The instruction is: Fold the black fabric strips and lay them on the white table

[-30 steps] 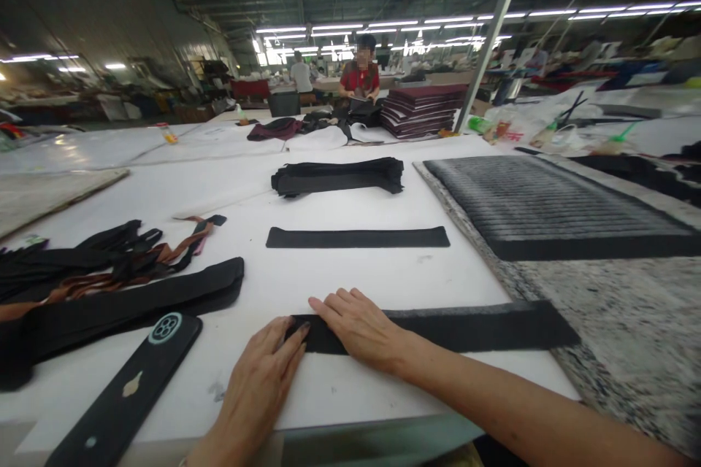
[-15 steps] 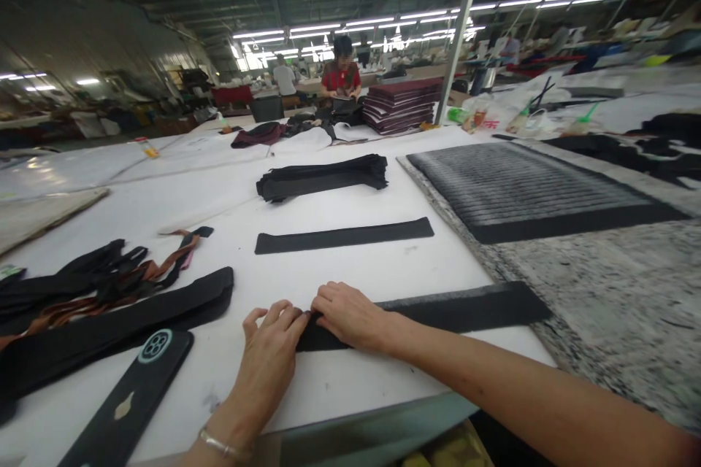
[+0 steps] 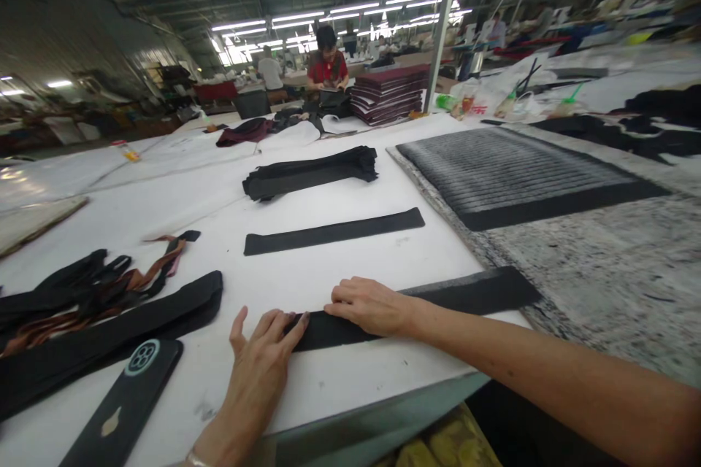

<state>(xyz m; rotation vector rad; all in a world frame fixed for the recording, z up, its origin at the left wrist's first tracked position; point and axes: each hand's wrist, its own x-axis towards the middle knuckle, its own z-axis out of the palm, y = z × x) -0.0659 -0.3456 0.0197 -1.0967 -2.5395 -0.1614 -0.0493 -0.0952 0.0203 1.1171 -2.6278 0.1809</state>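
Note:
A long black fabric strip (image 3: pixel 454 293) lies across the near edge of the white table (image 3: pixel 339 277), its right end on the speckled grey mat (image 3: pixel 602 263). My left hand (image 3: pixel 261 359) rests flat with fingers spread, fingertips on the strip's left end. Just to the right, my right hand (image 3: pixel 369 304) lies palm down on the strip, fingers stretched out and pressing it to the table. Neither hand holds anything.
A second black strip (image 3: pixel 334 231) lies further back, with a stack of black strips (image 3: pixel 312 171) behind it. At left are a black folded band (image 3: pixel 109 332), tangled black and brown straps (image 3: pixel 87 288) and a phone (image 3: pixel 123 408). A ribbed black panel (image 3: pixel 515 175) lies right. A person in red (image 3: pixel 327 67) works far off.
My left hand has opened and flattened at the strip's end. My right hand has slid a little rightwards along the strip and spread flat. The view has shifted slightly.

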